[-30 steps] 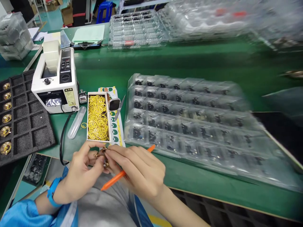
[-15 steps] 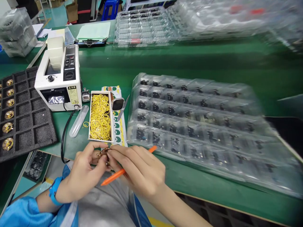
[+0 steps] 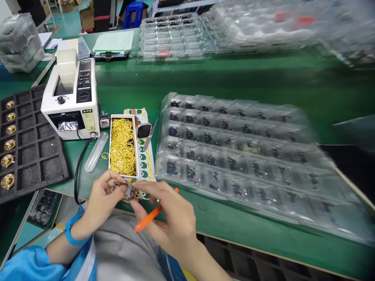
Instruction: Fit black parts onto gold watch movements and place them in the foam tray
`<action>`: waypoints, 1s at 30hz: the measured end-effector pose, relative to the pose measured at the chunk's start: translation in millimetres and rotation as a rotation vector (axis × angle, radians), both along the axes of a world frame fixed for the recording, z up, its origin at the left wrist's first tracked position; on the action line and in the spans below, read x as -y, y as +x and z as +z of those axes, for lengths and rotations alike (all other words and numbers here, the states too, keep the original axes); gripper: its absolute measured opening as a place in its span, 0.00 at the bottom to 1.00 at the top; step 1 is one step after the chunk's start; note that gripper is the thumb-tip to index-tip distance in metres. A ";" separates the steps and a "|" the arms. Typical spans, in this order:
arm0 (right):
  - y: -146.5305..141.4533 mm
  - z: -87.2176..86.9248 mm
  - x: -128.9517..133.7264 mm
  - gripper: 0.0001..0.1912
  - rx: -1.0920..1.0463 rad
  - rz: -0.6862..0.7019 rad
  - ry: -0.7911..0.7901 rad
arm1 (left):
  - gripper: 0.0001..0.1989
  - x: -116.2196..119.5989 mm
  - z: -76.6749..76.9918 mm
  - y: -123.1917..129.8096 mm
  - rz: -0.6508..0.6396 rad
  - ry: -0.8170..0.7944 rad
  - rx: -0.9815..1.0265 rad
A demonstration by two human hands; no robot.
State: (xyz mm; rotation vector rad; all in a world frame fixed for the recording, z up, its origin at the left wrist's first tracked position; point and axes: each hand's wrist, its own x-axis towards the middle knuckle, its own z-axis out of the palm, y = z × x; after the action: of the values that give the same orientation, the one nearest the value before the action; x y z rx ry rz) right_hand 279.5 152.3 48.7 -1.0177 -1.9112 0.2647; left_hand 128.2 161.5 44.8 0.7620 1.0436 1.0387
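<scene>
Between the thumb and fingers of my left hand (image 3: 101, 201) is a small round copper-coloured part (image 3: 131, 192) with an open frame. My right hand (image 3: 177, 220) is curled round an orange pen-like stick (image 3: 149, 219), its tapered end pointing down to the left. The forefinger and thumb of that hand reach the right side of the round part; whether they pinch it is hard to tell. Just beyond my hands stands a white box (image 3: 136, 166) full of thin yellow rings (image 3: 122, 146). A sheet of die-cut stickers (image 3: 150, 166) lies partly under it.
A white tape dispenser (image 3: 70, 105), its cable and a clear plastic tube (image 3: 96, 152) lie left of centre. Black foam trays (image 3: 43, 164) hold gold round parts at far left. Clear blister trays (image 3: 234, 156) with black parts cover the right. A smartwatch-like device (image 3: 144, 130) and tweezers (image 3: 151, 134) adjoin the box.
The round part is now tilted, with more of its face showing. My right hand has opened its grasp somewhat and turned, drawing the orange stick's upper end lower. The view has shifted slightly.
</scene>
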 end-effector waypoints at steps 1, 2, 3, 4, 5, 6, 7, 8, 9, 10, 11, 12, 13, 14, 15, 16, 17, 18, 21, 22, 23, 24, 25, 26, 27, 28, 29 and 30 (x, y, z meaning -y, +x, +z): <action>3.4 2.7 -0.3 0.06 -0.030 0.033 -0.048 | 0.15 -0.6 1.1 -1.7 0.000 -0.003 -0.009; 6.9 5.4 -1.2 0.06 -0.047 0.062 -0.088 | 0.15 -0.8 2.7 -3.5 -0.011 -0.011 -0.014; 10.2 7.9 -2.7 0.06 -0.051 0.090 -0.117 | 0.16 -0.8 4.6 -5.2 -0.031 -0.022 -0.013; 13.1 10.1 -4.4 0.07 -0.047 0.123 -0.143 | 0.16 -0.4 6.6 -6.8 -0.056 -0.035 -0.006; 15.2 11.9 -6.2 0.08 -0.038 0.166 -0.169 | 0.17 0.0 8.6 -8.1 -0.082 -0.049 0.006; 16.7 13.3 -7.9 0.08 -0.025 0.215 -0.197 | 0.18 0.6 10.3 -9.1 -0.106 -0.060 0.019; 17.4 14.3 -9.2 0.08 -0.010 0.263 -0.223 | 0.18 1.2 11.8 -9.9 -0.123 -0.061 0.026; 17.7 14.9 -10.0 0.07 0.000 0.303 -0.244 | 0.18 1.7 13.0 -10.3 -0.135 -0.055 0.024; 17.5 15.2 -10.4 0.07 0.007 0.332 -0.263 | 0.18 2.2 13.9 -10.6 -0.143 -0.047 0.016; 17.1 15.1 -10.2 0.07 0.006 0.350 -0.276 | 0.17 2.5 14.7 -10.7 -0.150 -0.039 0.004; 16.6 14.7 -9.7 0.07 0.002 0.359 -0.284 | 0.16 2.8 15.4 -10.7 -0.155 -0.034 -0.011; 15.8 14.0 -8.8 0.07 -0.002 0.364 -0.294 | 0.15 3.0 15.9 -10.6 -0.158 -0.033 -0.027; 14.9 13.0 -7.8 0.07 -0.007 0.366 -0.299 | 0.14 3.1 16.2 -10.4 -0.160 -0.035 -0.039; 13.8 11.9 -6.6 0.07 -0.008 0.364 -0.304 | 0.13 3.1 16.2 -10.1 -0.160 -0.036 -0.047; 12.6 10.8 -5.3 0.08 -0.001 0.359 -0.311 | 0.12 3.2 15.8 -9.8 -0.161 -0.034 -0.053; 11.2 9.8 -4.1 0.08 0.009 0.353 -0.327 | 0.11 3.3 15.0 -9.4 -0.163 -0.029 -0.060; 9.8 9.0 -3.0 0.09 0.019 0.349 -0.351 | 0.10 3.3 13.8 -9.1 -0.163 -0.020 -0.068; 8.7 8.6 -2.0 0.10 0.024 0.344 -0.384 | 0.09 3.4 12.2 -8.9 -0.165 -0.012 -0.076; 7.9 9.6 -0.4 0.13 0.027 0.348 -0.529 | 0.08 3.0 7.1 -9.4 -0.172 -0.012 -0.101; 8.6 10.4 -0.3 0.13 0.034 0.355 -0.573 | 0.08 2.6 5.9 -9.9 -0.175 -0.017 -0.105; 9.7 11.1 -0.4 0.12 0.046 0.366 -0.608 | 0.08 2.1 5.2 -10.4 -0.180 -0.023 -0.108; 10.8 11.8 -0.6 0.11 0.059 0.380 -0.637 | 0.09 1.4 5.0 -10.8 -0.187 -0.028 -0.113; 11.7 12.0 -0.9 0.11 0.070 0.388 -0.654 | 0.10 0.7 5.4 -11.0 -0.194 -0.029 -0.118; 12.3 11.9 -1.2 0.11 0.075 0.388 -0.661 | 0.10 0.0 6.1 -11.1 -0.203 -0.026 -0.123; 12.5 11.3 -1.4 0.12 0.068 0.383 -0.659 | 0.11 -0.8 7.0 -10.9 -0.212 -0.018 -0.129; 12.1 10.3 -1.6 0.14 0.048 0.377 -0.651 | 0.11 -1.4 8.0 -10.6 -0.216 -0.004 -0.135; 11.4 9.1 -1.7 0.16 0.019 0.372 -0.646 | 0.12 -2.1 8.8 -10.3 -0.215 0.011 -0.141; 10.4 7.6 -1.8 0.17 -0.016 0.365 -0.647 | 0.12 -2.6 9.5 -10.1 -0.209 0.027 -0.142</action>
State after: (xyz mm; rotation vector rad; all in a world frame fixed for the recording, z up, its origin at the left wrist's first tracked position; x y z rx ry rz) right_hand 289.9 154.1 56.3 -1.0473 -2.0316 1.1532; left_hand 118.1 164.1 54.2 0.9568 1.0469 0.8303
